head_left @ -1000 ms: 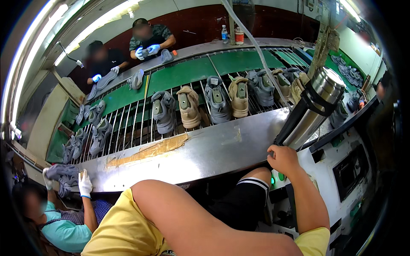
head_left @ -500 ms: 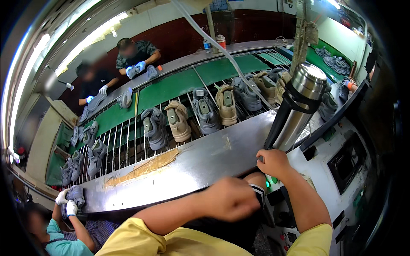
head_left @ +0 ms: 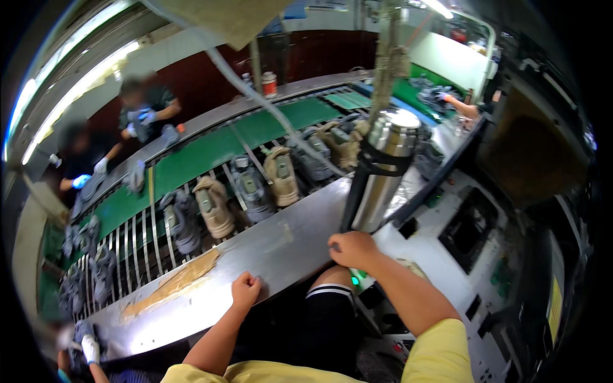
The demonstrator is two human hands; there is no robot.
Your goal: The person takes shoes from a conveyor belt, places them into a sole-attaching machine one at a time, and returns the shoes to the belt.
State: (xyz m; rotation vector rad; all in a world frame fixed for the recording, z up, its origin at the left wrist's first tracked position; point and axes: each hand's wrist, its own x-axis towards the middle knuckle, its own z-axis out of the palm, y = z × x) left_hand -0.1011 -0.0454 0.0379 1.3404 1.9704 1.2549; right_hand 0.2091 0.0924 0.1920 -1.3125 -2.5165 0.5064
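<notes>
My left hand (head_left: 246, 290) is curled closed at the near edge of the steel ledge (head_left: 265, 246), with nothing seen in it. Farther right, my right hand (head_left: 353, 249) rests on the same edge, its fingers bent inward and nothing visible in them. Just beyond that hand stands a tall steel thermos flask (head_left: 377, 198) with a black strap, slightly tilted in the picture. Behind the ledge, grey and tan shoes stand in a row on a conveyor of metal rods, among them a tan shoe (head_left: 214, 207) and a grey shoe (head_left: 251, 188).
Green sheets (head_left: 191, 163) cover part of the conveyor. Brown tape (head_left: 172, 281) is stuck to the ledge. To my right is a white machine panel (head_left: 440, 255) with a dark opening. Co-workers handle shoes across the conveyor and at lower left; another's hand (head_left: 450, 99) reaches toward shoes at far right.
My left hand has moved from in front of my body to the ledge edge. The view has swung right, shifting the scene left. My right hand stays by the flask.
</notes>
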